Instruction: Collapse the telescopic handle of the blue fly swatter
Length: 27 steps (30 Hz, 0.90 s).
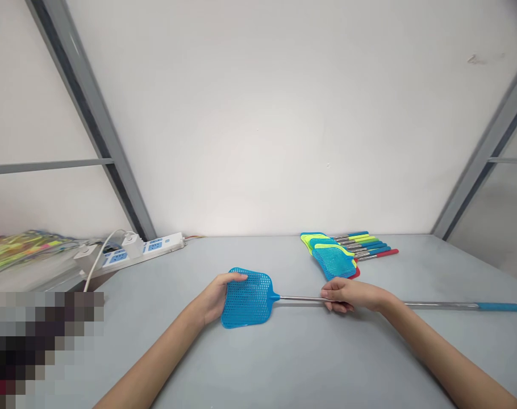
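Note:
A blue fly swatter point(249, 301) with a perforated head lies level across the middle of the view. Its thin metal rod is drawn out long to the right and ends in a blue grip. My left hand point(216, 296) pinches the outer edge of the head, thumb on top and the other fingers hidden beneath. Around the rod, about its middle, the fingers of my right hand point(344, 295) are closed. Behind that hand, a fanned pile of shorter fly swatters point(333, 262) in blue, yellow-green and red rests on the table.
On the table's point(250, 369) left edge is a white power strip point(162, 244) with plugs and a white cable. A blurred heap of colourful items point(26, 247) sits at far left, above a pixelated patch. The back is a white wall point(258, 125) between grey metal posts.

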Motion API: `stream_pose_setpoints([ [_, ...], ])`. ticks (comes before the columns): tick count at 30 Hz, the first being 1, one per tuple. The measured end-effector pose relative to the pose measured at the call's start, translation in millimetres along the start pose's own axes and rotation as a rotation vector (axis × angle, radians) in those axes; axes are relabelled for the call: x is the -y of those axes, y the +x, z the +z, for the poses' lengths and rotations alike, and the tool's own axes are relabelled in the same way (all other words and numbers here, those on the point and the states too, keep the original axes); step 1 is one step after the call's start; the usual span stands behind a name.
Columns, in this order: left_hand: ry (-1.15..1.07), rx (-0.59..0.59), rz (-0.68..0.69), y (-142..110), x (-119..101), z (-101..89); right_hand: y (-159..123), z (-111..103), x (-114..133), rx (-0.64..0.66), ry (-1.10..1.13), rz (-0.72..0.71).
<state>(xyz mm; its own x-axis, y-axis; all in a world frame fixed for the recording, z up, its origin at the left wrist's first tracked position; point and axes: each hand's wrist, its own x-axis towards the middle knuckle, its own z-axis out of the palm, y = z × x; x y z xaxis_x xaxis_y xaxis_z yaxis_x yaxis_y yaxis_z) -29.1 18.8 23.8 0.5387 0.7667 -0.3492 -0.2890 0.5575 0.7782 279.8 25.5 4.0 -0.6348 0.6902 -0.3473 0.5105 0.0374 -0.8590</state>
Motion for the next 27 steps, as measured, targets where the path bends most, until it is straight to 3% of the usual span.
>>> stream_pose_setpoints([
  [6, -0.079, 0.159, -0.033, -4.0, -4.6, 0.2, 0.5, 0.6, -0.7, 0.014, 0.018, -0.004],
  [15, -0.108, 0.143, -0.076, -2.9, -5.3, -0.8, -0.4, 1.0, 1.3, 0.02, 0.02, -0.014],
  [21, -0.037, 0.058, -0.051, -1.2, -3.9, 0.8, -0.1, 0.4, 0.4, 0.02, 0.033, -0.009],
  [27, -0.049, 0.089, -0.041, -1.8, -3.2, 2.3, -0.7, 1.2, 1.5, 0.023, 0.028, -0.01],
])
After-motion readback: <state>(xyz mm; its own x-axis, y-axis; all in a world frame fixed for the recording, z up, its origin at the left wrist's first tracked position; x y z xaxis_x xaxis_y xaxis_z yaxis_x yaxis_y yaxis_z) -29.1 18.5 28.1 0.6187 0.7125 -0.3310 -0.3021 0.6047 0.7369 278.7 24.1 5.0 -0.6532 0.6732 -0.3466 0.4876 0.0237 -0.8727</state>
